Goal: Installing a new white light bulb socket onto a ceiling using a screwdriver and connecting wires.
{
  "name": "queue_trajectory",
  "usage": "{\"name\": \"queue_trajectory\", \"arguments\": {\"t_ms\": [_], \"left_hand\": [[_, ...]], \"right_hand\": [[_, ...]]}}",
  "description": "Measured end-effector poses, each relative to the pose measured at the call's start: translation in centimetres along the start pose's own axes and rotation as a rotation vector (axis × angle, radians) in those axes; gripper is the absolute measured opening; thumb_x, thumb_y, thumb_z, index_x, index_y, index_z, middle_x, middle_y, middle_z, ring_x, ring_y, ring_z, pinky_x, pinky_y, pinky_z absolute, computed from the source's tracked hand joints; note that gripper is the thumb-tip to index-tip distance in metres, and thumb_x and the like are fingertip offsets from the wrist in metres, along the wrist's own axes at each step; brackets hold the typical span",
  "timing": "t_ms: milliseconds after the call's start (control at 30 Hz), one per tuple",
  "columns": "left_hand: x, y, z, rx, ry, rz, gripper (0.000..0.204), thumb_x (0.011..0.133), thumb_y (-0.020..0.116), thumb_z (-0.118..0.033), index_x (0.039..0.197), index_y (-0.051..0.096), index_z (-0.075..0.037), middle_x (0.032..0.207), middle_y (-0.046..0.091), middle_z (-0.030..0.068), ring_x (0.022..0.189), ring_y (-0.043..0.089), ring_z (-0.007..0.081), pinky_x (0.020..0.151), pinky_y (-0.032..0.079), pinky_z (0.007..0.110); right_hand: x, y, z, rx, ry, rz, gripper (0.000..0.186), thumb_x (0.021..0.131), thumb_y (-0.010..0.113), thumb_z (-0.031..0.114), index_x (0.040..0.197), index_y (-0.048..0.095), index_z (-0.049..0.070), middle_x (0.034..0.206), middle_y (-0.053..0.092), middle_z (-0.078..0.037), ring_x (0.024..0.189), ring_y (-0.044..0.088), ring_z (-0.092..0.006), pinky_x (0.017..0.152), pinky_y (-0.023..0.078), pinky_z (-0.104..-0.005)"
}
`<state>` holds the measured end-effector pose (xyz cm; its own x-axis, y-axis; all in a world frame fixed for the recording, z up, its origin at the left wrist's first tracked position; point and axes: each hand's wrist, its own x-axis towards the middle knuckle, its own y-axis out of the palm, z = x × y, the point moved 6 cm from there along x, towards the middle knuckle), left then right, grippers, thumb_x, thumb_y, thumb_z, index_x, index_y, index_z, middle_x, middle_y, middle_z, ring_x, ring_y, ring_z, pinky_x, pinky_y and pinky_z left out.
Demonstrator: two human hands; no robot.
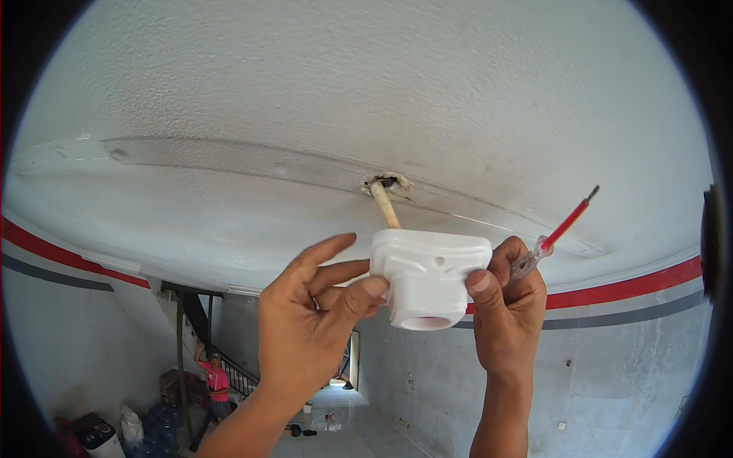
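A white plastic lamp holder (429, 263) with a round opening facing down is held up just below the ceiling, between my two hands. My left hand (309, 305) grips its left side with the thumb in front, while the index finger sticks up. On the other side my right hand (510, 301) pinches the lamp holder's edge. Tucked in that same hand is a screwdriver (561, 229) with a clear handle and a red sleeved shaft, its tip pointing up and right. A pale cable or tube (384, 204) comes down behind the lamp holder; its lower end is hidden.
The cable leaves a rough hole (389, 183) in the white ceiling (366, 84). Red and grey stripes (626, 290) run along the wall. Far below at left, a person in a pink shirt (217, 379) stands near a staircase (240, 378), beside bags and stored items.
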<state>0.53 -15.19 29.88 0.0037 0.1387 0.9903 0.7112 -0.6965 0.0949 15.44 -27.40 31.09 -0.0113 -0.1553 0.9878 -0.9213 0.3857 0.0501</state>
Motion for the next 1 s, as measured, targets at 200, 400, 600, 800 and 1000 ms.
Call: {"name": "queue_trajectory", "arguments": {"t_ms": [200, 400, 600, 800, 1000], "left_hand": [[-0.1, -0.6, -0.7, 0.132, 0.332, 0.027, 0.037, 0.084, 0.068, 0.005, 0.121, 0.059, 0.005, 0.106, 0.068, 0.0201, 0.095, 0.069, 0.0216, 0.078, 0.058, 0.03], [0.6, -0.7, -1.2, 0.169, 0.341, 0.062, 0.038, 0.082, 0.068, 0.008, 0.119, 0.062, 0.004, 0.106, 0.069, 0.0198, 0.094, 0.069, 0.0223, 0.081, 0.058, 0.03], [1.4, -1.1, -1.6, 0.145, 0.376, 0.127, 0.035, 0.081, 0.068, 0.009, 0.115, 0.066, 0.002, 0.1, 0.07, 0.0187, 0.093, 0.069, 0.0218, 0.081, 0.059, 0.03], [2.2, -1.4, -1.2, 0.166, 0.281, 0.127, 0.035, 0.081, 0.068, 0.008, 0.115, 0.066, 0.0, 0.1, 0.07, 0.0185, 0.094, 0.069, 0.0222, 0.082, 0.059, 0.031], [1.9, -1.6, -1.8, 0.28, 0.432, 0.181, 0.039, 0.082, 0.068, 0.007, 0.12, 0.063, 0.001, 0.105, 0.068, 0.0201, 0.097, 0.068, 0.0229, 0.08, 0.06, 0.034]], "right_hand": [[-0.5, 0.4, -0.8, -0.008, 0.032, -0.049, 0.041, 0.086, 0.076, 0.02, 0.076, 0.038, 0.01, 0.07, 0.044, 0.005, 0.066, 0.036, -0.0036, 0.057, 0.027, -0.0185], [-0.3, 0.7, -0.7, 0.014, 0.064, -0.047, 0.038, 0.089, 0.072, 0.023, 0.076, 0.039, 0.009, 0.074, 0.049, 0.003, 0.07, 0.04, -0.0039, 0.062, 0.033, -0.0193], [0.3, 1.3, -0.8, 0.042, 0.035, 0.044, 0.037, 0.092, 0.068, 0.025, 0.078, 0.038, 0.009, 0.08, 0.054, 0.001, 0.073, 0.044, -0.0038, 0.064, 0.036, -0.0187], [0.5, 0.6, -2.8, 0.019, -0.008, 0.092, 0.047, 0.093, 0.063, 0.038, 0.113, 0.051, -0.003, 0.098, 0.062, -0.004, 0.088, 0.058, -0.0087, 0.079, 0.048, -0.0236], [0.0, 1.4, -1.1, -0.071, -0.164, 0.012, 0.035, 0.09, 0.071, 0.024, 0.084, 0.041, 0.007, 0.083, 0.053, -0.001, 0.077, 0.046, -0.0057, 0.071, 0.039, -0.0205]]}}
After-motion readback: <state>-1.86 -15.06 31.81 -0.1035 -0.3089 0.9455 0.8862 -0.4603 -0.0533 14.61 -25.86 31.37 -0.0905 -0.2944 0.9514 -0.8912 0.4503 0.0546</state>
